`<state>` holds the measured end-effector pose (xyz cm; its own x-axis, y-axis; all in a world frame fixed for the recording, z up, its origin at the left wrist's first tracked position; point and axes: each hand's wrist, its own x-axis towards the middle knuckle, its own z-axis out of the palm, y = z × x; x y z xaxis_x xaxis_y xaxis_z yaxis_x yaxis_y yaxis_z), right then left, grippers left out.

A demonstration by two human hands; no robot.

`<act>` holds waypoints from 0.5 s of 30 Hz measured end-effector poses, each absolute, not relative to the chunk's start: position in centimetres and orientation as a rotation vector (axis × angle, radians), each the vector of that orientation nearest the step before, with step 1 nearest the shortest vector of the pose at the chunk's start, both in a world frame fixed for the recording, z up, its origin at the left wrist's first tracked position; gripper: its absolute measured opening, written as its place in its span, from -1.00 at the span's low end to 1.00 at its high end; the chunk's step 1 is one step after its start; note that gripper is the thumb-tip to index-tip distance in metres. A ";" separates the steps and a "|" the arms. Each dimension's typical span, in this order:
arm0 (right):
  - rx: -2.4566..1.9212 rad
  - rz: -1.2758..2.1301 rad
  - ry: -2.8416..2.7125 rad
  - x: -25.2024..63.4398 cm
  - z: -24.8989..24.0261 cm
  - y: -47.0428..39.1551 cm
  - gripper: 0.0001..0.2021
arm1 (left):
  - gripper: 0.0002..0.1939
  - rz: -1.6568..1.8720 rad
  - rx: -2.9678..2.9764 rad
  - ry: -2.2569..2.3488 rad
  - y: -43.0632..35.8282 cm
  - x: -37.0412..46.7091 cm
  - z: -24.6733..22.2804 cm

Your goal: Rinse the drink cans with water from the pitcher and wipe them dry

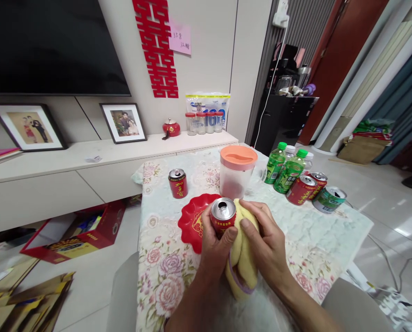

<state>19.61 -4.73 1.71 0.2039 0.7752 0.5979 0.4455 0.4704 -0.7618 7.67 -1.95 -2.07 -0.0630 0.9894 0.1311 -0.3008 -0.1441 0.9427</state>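
My left hand (214, 246) is wrapped round a red drink can (223, 216) whose opened silver top faces up. Pressed against the can's right side is a yellow cloth (244, 249) with a purple edge, gripped by my right hand (266, 235). The cloth hangs down in folds below my fingers. Just behind the can lies a red scalloped plate (190, 216), partly hidden by my left hand. Another red can (178, 183) stands upright on the table beyond the plate. A clear pitcher (235, 177) with an orange lid is right behind the held can.
On the table's right side stand several green-capped and white-capped bottles (289, 170), two red cans (301, 190) and a green can (329, 199). A flowered cloth covers the table (171, 276). Beyond it, a white cabinet (122, 159) carries framed photos and several jars (206, 123).
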 end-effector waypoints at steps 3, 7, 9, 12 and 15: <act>-1.086 0.151 -1.531 19.7 1.3 -4.7 -0.60 | -0.40 1.338 0.960 0.764 -2.4 7.7 -2.0; -1.088 0.006 -1.569 19.7 0.3 -3.9 -0.55 | -0.36 1.301 0.923 0.767 -2.9 7.6 -1.7; -1.125 0.024 -1.548 19.7 0.0 -3.6 -0.57 | -0.38 1.311 0.934 0.747 -2.9 7.5 -1.8; -1.184 0.132 -1.517 19.8 -0.2 -3.0 -0.63 | -0.36 1.415 0.992 0.761 -2.2 7.5 -2.5; -1.230 0.259 -1.549 20.0 -0.6 -2.4 -0.65 | -0.28 1.529 1.002 0.744 -1.3 7.5 -3.3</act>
